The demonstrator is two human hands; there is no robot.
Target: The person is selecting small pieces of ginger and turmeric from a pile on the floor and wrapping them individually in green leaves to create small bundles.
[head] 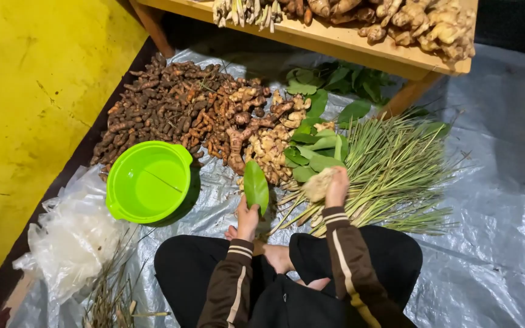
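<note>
- At the far left lies a crumpled clear plastic bag (71, 240) on the plastic sheet (487, 182) that covers the floor, with some dry grass stalks (113, 291) just beside it.
- A bright green basin (148, 181) sits next to the bag, open side up, nothing showing inside.
- Behind the basin is a heap of dark turmeric roots (165, 106), running into a paler pile of ginger-like roots (268, 143).
- The left hand (247, 220) is raised from a brown striped sleeve, forearm pointing away from the body. Its fingers are pinched on the lower end of a green leaf (256, 185).
- That leaf stands upright, glossy, oval and pointed, in front of the root piles and above the sheet.
- The right hand (337, 187) reaches forward a little farther, wrist bent, fingers curled closed around a pale knobbly root (318, 184).
- The root is beige and lumpy, sticking out to the left of the hand, just over the lemongrass.
- A loose pile of green leaves (317, 149) lies beyond both hands.
- A fan of lemongrass stalks (390, 176) spreads to the right, cut ends toward the person.
- Along the top runs a wooden desk (360, 48) carrying more ginger (420, 18).
</note>
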